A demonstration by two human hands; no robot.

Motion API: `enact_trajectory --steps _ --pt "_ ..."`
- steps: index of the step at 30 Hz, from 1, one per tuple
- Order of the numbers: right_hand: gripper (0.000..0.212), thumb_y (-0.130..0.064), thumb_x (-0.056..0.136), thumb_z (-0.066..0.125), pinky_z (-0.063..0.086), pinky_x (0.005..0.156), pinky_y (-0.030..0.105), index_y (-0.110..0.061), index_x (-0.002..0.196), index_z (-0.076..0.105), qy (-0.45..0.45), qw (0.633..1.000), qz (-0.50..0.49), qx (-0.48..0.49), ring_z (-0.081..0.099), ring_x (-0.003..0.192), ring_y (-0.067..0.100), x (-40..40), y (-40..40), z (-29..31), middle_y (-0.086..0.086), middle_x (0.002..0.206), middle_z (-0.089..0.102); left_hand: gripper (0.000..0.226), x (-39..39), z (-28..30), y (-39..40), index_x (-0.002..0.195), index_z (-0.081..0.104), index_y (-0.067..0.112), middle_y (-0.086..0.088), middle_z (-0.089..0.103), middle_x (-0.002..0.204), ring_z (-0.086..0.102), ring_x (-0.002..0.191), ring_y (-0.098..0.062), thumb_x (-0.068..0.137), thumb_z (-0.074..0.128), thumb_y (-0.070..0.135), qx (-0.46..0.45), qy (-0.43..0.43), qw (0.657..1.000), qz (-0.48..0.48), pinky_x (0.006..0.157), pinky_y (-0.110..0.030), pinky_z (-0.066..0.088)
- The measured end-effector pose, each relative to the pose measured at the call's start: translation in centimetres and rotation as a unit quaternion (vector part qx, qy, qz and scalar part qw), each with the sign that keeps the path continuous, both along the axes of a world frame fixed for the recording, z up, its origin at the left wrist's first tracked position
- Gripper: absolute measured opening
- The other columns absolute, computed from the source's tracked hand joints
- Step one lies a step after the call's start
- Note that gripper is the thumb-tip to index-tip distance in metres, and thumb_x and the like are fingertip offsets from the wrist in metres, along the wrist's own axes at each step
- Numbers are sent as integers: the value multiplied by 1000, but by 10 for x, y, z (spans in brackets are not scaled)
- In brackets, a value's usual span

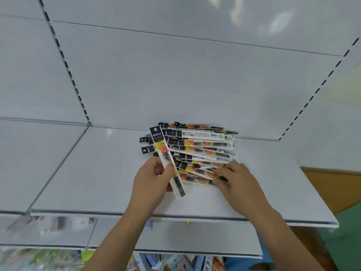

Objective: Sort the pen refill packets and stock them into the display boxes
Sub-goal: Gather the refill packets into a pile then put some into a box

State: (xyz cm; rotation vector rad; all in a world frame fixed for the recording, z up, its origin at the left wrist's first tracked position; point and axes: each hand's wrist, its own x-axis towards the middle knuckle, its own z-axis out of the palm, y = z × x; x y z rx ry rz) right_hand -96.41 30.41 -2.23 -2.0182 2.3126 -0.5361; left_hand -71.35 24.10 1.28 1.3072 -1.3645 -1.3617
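A loose pile of several pen refill packets lies fanned out on a white shelf, their black header cards pointing left. My left hand grips a thin stack of packets, held upright at the pile's left edge, thumb across the front. My right hand rests on the near right part of the pile, its fingertips pinching the end of one packet. No display box is in view.
The shelf has a white back panel with slotted uprights at left and right. A lower shelf juts out below, with blurred coloured goods under it. A wooden surface and green floor show at the right.
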Motion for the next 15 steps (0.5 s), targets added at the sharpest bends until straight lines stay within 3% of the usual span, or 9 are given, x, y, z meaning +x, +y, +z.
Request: enact_trajectory --steps 4,9,15 --pt "14 -49 98 66 51 88 32 -37 105 68 -39 996 30 79 52 104 12 -1 -7 20 -15 106 56 5 4 -6 1 103 64 34 12 77 94 75 87 -12 101 64 39 -28 -69 997 -3 82 -46 64" --pt "14 -46 97 66 49 72 34 -40 92 54 -18 987 43 152 54 84 13 4 -17 35 -16 84 53 6 5 -7 3 107 59 39 13 75 101 78 85 -16 102 60 43 -11 -59 998 15 85 -51 62" --pt "15 -49 97 67 52 80 34 -40 86 64 -48 993 37 104 56 94 9 3 -16 32 -18 97 53 5 5 -2 10 108 53 29 6 69 111 79 73 -16 106 57 30 19 -24 999 30 80 -46 64"
